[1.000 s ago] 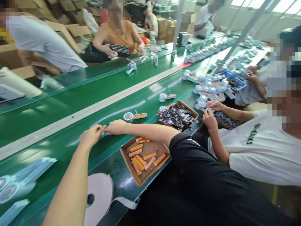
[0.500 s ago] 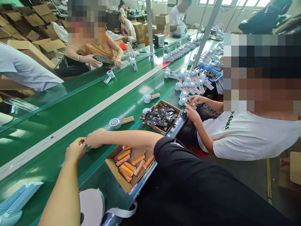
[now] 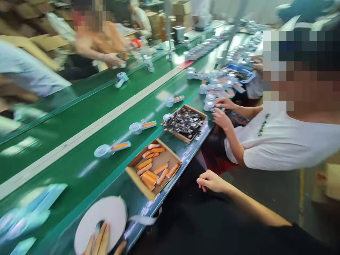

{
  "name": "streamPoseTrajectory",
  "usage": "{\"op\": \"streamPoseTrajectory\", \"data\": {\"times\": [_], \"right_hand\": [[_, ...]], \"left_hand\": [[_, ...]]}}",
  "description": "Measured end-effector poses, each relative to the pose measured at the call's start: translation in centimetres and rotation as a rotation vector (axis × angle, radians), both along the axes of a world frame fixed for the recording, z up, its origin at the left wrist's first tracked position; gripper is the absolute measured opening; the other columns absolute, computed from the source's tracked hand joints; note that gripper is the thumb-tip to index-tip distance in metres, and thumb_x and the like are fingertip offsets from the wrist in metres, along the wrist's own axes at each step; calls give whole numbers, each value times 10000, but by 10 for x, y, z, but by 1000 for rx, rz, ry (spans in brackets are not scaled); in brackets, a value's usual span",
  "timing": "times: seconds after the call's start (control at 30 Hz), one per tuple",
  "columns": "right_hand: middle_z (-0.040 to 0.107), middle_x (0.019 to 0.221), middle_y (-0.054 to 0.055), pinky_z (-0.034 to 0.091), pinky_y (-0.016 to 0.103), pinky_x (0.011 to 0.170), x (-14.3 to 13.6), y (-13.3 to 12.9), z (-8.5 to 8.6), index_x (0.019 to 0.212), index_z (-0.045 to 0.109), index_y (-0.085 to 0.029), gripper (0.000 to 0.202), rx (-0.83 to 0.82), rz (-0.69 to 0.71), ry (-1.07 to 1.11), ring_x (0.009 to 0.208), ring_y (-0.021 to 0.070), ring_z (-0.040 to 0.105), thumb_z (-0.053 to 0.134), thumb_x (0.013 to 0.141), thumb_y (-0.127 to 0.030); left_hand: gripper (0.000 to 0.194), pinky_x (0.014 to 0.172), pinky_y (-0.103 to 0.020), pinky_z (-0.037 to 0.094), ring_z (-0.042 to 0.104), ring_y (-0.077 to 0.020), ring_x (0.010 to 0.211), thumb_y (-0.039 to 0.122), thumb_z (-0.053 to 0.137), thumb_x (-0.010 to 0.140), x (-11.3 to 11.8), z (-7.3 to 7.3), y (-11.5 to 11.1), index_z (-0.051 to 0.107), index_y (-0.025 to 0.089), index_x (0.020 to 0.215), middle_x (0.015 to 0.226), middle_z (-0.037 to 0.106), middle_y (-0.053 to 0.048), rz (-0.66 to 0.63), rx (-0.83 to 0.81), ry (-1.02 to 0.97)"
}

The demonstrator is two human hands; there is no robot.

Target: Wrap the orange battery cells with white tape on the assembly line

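My left hand [image 3: 99, 241] comes in at the bottom edge with its fingers stretched over the white tape roll [image 3: 111, 216], near the roll's centre hole. My right hand [image 3: 212, 181] is above my dark-clothed lap, right of the bench edge. Its fingers are curled in and nothing shows in them. A light-blue handheld fan casing [image 3: 103, 151] lies on the green belt, an orange battery in its open handle. Beside the belt sits a cardboard tray [image 3: 170, 152] of orange batteries [image 3: 149, 177]. A loose strip of tape [image 3: 143, 220] crosses the bench edge.
Farther along the belt [image 3: 79, 131] lie more fan casings [image 3: 136, 127]. A box of dark circuit boards [image 3: 183, 122] stands beyond the battery tray. At right, a co-worker's hands [image 3: 223, 113] are at a fan. Blurred light-blue casing parts [image 3: 34, 209] lie at lower left.
My hands have parted from over the belt, leaving a fan casing in view there. The left came back to the tape roll; the right swung right, over my lap. The view shifted slightly.
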State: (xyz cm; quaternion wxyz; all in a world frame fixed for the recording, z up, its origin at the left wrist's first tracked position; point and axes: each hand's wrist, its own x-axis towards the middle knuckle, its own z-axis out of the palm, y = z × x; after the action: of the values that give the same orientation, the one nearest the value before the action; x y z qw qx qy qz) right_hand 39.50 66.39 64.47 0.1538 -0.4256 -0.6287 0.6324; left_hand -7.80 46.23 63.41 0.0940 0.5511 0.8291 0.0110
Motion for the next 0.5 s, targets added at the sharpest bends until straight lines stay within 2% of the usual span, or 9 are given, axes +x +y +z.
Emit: {"op": "streamPoseTrajectory", "data": {"times": [0.1, 0.17, 0.23, 0.27, 0.3, 0.33, 0.37, 0.43, 0.5], "right_hand": [[659, 565, 33, 418, 248, 588, -49, -8, 7, 635, 674, -173, 535, 137, 127, 105, 528, 122, 556, 508, 1012, -514], [691, 630, 48, 450, 256, 642, -94, -10, 22, 682, 703, -166, 507, 252, 259, 186, 599, 137, 607, 519, 1008, -507], [756, 809, 65, 481, 257, 676, -133, -12, 41, 982, 768, -155, 392, 268, 352, 232, 684, 151, 663, 589, 977, -504], [776, 938, 76, 499, 256, 690, -150, -13, 49, 1203, 726, -161, 446, 231, 394, 239, 727, 155, 689, 652, 943, -515], [775, 1064, 88, 514, 254, 701, -163, -15, 55, 1385, 629, -177, 614, 177, 443, 239, 763, 158, 710, 726, 892, -530], [763, 1143, 94, 524, 250, 706, -172, -18, 59, 1477, 549, -195, 762, 123, 512, 237, 780, 158, 723, 785, 843, -546], [763, 1149, 90, 527, 245, 705, -179, -22, 60, 1483, 544, -207, 792, 82, 612, 238, 775, 155, 728, 805, 824, -560], [784, 995, 55, 513, 231, 683, -185, -32, 57, 1314, 685, -214, 542, 76, 850, 244, 721, 145, 717, 738, 896, -555], [765, 801, 27, 479, 234, 644, -184, -39, 48, 1082, 784, -224, 304, 217, 1067, 215, 672, 148, 695, 643, 986, -476]], "left_hand": [[868, 1200, -675, 248, 279, -455, 1528, 618, 581, 753, 2, 1, -16, 525, 245, 1535, 1576, 520, -112, 126, -80, 47], [831, 1225, -636, 241, 338, -451, 1486, 563, 638, 735, 0, 10, -19, 585, 152, 1455, 1498, 571, -181, 97, -101, 29], [777, 1232, -602, 261, 399, -440, 1431, 566, 677, 749, 8, 24, -20, 615, 114, 1378, 1401, 616, -218, 74, 41, 40], [757, 1233, -606, 263, 396, -442, 1428, 576, 686, 771, 18, 33, -19, 608, 112, 1365, 1374, 620, -225, 75, 164, 70], [730, 1234, -621, 259, 374, -444, 1445, 575, 687, 803, 30, 42, -19, 591, 123, 1369, 1367, 614, -225, 81, 294, 111], [685, 1237, -637, 251, 345, -443, 1471, 548, 686, 836, 43, 51, -18, 574, 142, 1377, 1367, 606, -219, 82, 403, 147], [623, 1244, -649, 243, 322, -434, 1497, 499, 678, 868, 57, 60, -16, 560, 168, 1382, 1365, 601, -207, 75, 475, 166], [530, 1242, -645, 282, 316, -405, 1523, 408, 648, 907, 76, 74, -11, 538, 213, 1388, 1364, 589, -181, 91, 533, 137], [587, 1175, -604, 423, 394, -392, 1482, 428, 642, 904, 78, 84, -7, 485, 216, 1428, 1414, 543, -182, 249, 609, 53]]}}
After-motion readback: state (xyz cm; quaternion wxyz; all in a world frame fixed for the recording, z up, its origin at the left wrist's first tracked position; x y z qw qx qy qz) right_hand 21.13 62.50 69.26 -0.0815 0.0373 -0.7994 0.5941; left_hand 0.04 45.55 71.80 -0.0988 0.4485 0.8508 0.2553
